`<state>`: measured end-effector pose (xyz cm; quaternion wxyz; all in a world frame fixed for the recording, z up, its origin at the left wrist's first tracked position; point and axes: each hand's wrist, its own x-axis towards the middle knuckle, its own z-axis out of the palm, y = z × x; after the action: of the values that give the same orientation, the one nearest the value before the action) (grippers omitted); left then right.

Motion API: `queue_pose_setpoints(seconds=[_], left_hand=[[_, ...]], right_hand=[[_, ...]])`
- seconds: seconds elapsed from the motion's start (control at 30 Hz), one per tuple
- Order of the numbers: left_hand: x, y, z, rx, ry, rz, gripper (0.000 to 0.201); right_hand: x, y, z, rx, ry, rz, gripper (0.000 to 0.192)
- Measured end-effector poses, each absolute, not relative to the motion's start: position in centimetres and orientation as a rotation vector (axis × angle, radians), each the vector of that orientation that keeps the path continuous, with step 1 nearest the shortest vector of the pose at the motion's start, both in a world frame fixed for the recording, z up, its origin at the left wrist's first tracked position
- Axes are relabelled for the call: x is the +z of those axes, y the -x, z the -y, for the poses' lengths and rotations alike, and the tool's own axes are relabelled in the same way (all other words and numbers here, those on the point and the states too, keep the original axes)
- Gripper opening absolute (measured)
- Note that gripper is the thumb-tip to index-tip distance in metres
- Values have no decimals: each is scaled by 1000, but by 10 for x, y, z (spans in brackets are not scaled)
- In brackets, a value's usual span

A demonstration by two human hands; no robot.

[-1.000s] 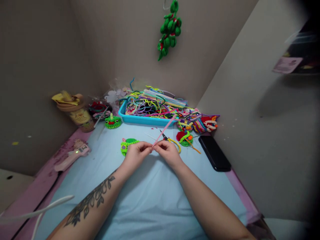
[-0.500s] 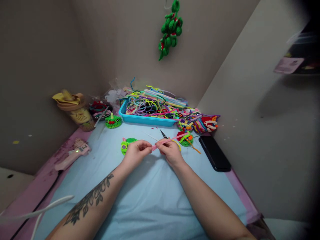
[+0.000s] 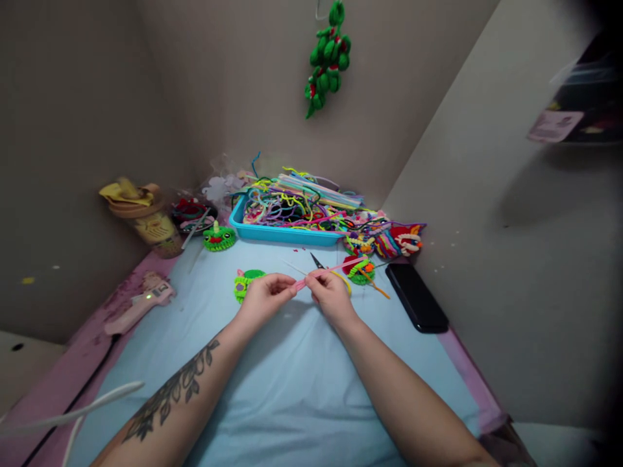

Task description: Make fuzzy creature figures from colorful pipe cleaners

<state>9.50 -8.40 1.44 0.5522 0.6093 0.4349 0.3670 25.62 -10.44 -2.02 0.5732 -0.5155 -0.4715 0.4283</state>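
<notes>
Head camera view: a pink pipe cleaner (image 3: 327, 272) is held between both hands above a light blue table cover (image 3: 292, 389). The left hand (image 3: 263, 299) is closed, its thumb and fingertips pinched on the pipe cleaner's near end. The right hand (image 3: 331, 297) is likewise closed around the stem just beside the left, and from it the free length runs up and to the right, ending near a red and green woven piece (image 3: 359, 269). The exact finger placement of the right hand is partly hidden, so only a pinch or a light fist can be said. A tattoo is seen on the left forearm.

Just beyond the left hand a green round piece (image 3: 247, 283) lies on the cover. Small scissors (image 3: 317, 261) with yellow loops lie behind the right hand. A turquoise tray (image 3: 280, 233) heaped with coloured pipe cleaners stands at the back, against the wall. A black phone (image 3: 416, 297) lies to the right, well apart from the hands. A pink glue gun (image 3: 139, 303) rests at the left edge, and a green ornament (image 3: 327, 58) hangs on the wall above.
</notes>
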Motion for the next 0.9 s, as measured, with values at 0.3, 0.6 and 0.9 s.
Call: queue_pose_setpoints(seconds=[0.3,0.6,0.9], left_hand=[[14,-98,87,870,-1369,-1099,30],[10,-93,83,812,-1195,-991,37],[10,-96,86,793,-1528,-989,30]], right_hand=[[-16,-252,106,987,1205,1103,21],[0,-250,117,604,1241,1369,14],[-7,-254,109,805,1290,1339,12]])
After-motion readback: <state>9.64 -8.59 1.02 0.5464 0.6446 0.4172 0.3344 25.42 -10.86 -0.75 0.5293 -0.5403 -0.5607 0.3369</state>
